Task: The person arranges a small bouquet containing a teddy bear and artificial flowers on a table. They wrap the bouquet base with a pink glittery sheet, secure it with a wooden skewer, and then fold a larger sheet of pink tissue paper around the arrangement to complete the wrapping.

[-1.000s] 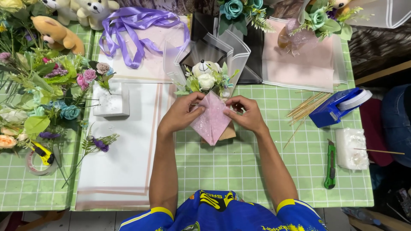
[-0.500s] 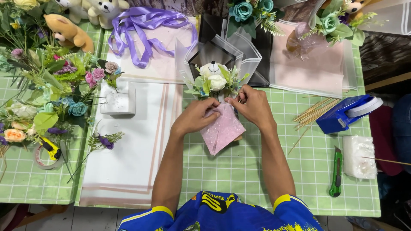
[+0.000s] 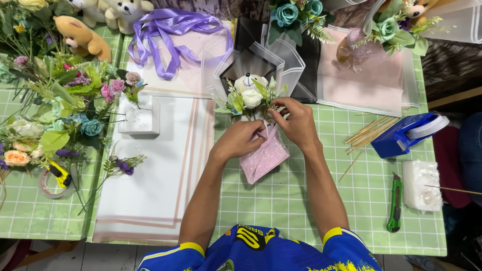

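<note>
Tablecloth point(image 3: 281, 200) with green checks covers the whole work surface in front of you, and on its left part lies a big white wrapping sheet point(image 3: 155, 170) with pink border lines. Behind it you see pink paper sheets point(image 3: 361, 85), clear film sheets point(image 3: 281, 60), and a purple ribbon point(image 3: 165, 30). On the left side is a heap of artificial flowers point(image 3: 55, 105), and a white foam block point(image 3: 140, 118) stands just beside them.

On the right you have a blue tape dispenser point(image 3: 406, 135), thin wooden sticks point(image 3: 366, 133) and a green cutter knife point(image 3: 395, 203).

In the middle, near the far edge of the table, is the small bouquet point(image 3: 250, 98): a white rose, some green leaves and a little bear head, wrapped below in pink mesh paper point(image 3: 263, 158). Your left hand point(image 3: 241, 140) is closed around the neck of the wrap, and your right hand point(image 3: 296, 120) pinches the top edge just under the leaves.

I judge this bouquet to be very light and soft. The mesh probably crumples easily and the petals can bend, so the gathered neck below the flowers seems the best place to hold, with gentle pressure only.
</note>
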